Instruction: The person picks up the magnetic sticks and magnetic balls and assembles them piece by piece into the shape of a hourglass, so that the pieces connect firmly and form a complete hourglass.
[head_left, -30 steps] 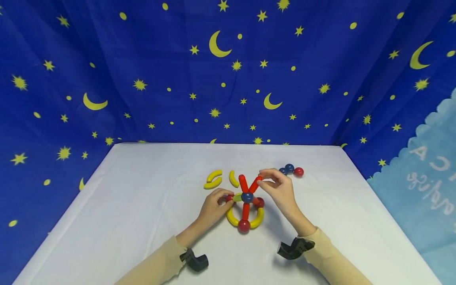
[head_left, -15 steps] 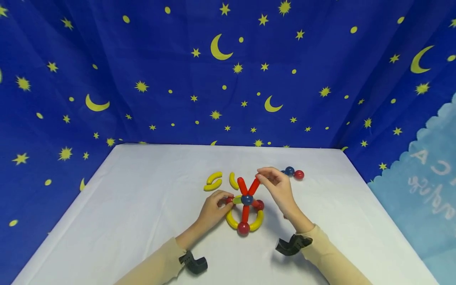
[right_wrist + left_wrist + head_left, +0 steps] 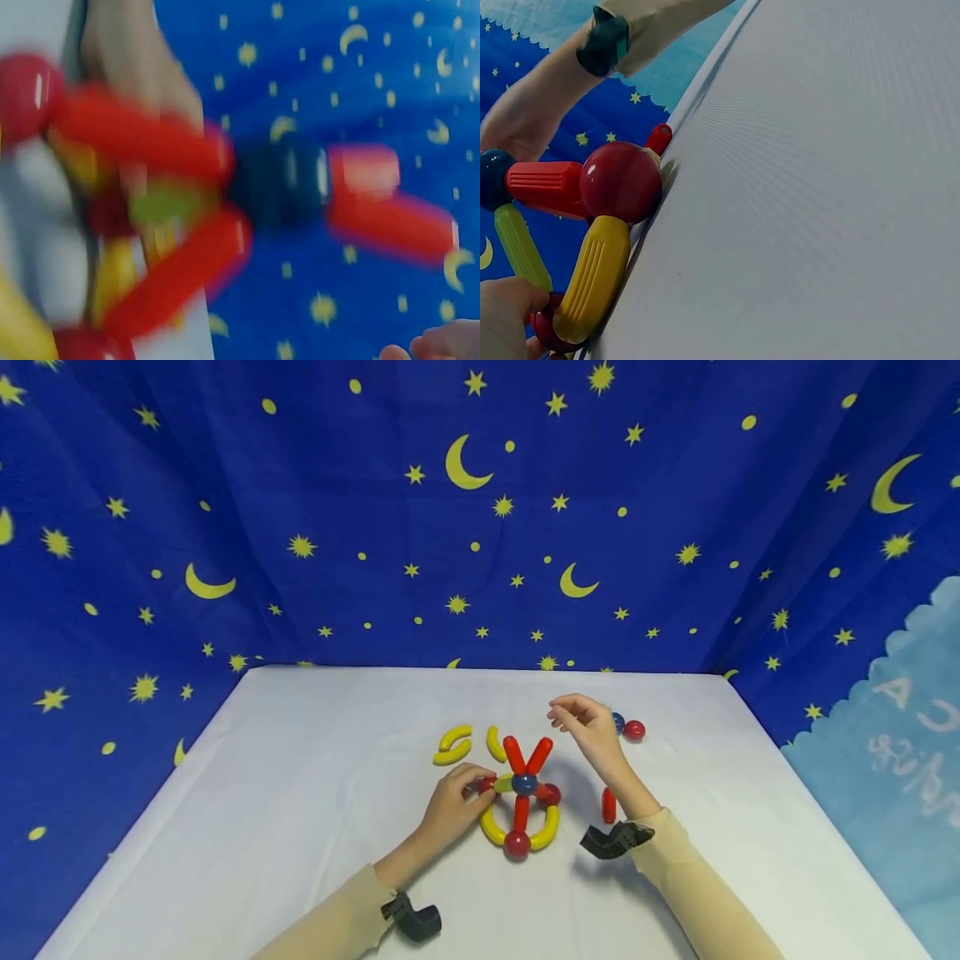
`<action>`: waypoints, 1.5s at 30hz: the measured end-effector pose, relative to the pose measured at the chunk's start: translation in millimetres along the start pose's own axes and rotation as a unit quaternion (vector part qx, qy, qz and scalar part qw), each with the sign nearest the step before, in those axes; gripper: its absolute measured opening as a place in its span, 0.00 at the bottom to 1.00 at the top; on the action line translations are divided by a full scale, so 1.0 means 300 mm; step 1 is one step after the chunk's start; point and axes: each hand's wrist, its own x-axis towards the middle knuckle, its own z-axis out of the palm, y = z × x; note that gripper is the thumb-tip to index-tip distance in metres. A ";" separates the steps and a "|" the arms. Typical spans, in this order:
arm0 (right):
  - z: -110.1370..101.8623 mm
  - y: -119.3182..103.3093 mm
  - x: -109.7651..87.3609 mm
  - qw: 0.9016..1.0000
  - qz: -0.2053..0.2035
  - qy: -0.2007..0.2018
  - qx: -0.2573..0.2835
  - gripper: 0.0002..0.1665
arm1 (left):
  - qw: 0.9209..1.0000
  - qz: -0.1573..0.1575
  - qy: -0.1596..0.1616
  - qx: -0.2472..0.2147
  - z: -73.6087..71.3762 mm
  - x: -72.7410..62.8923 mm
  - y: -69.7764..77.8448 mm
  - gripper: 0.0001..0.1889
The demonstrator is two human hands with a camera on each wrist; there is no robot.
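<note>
Right around the lower middle of the head view stands the model (image 3: 521, 814), a small frame of glossy plastic balls and rods on the white table (image 3: 300, 827). Its base is a ring: curved yellow rods (image 3: 545, 828) run from a front ball (image 3: 517, 845), red and shiny, toward a right ball (image 3: 551, 794) and a left ball (image 3: 487, 786), both red too. The ring's far side is mostly hidden. From these three balls, straight rods lean inward to a blue ball (image 3: 524, 783) at the centre: a green rod (image 3: 523, 247) from the left ball and red ones from the other two. Two more, the upper rods (image 3: 539, 756), both red, spread from the blue ball as a V. The left wrist view shows lengthwise grooves on the rods and a bright glint on the front ball; the right wrist view blurs them.

The left hand (image 3: 452, 799) pinches the left ball between thumb and fingers. The right hand (image 3: 592, 732) is free of the model, fingers loosely bent and holding nothing, above and to the right of the V.

Three loose yellow pieces (image 3: 452, 752) lie up and left of the model. A loose red rod (image 3: 608, 806) lies below the right wrist, and spare balls (image 3: 634, 730), blue and red, sit beyond that hand, partly covered.
</note>
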 end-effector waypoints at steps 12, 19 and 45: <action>-0.212 0.229 0.047 0.958 0.162 0.198 -0.127 0.21 | 1.000 0.007 -0.001 0.001 -0.002 0.002 0.004 0.11; -0.239 0.298 0.036 0.939 0.250 0.207 -0.110 0.25 | 1.000 -0.001 -0.004 0.002 -0.002 0.006 0.004 0.11; 0.057 -0.139 -0.012 0.987 0.099 -0.053 0.119 0.23 | 1.000 0.003 -0.008 -0.008 0.000 0.007 -0.005 0.11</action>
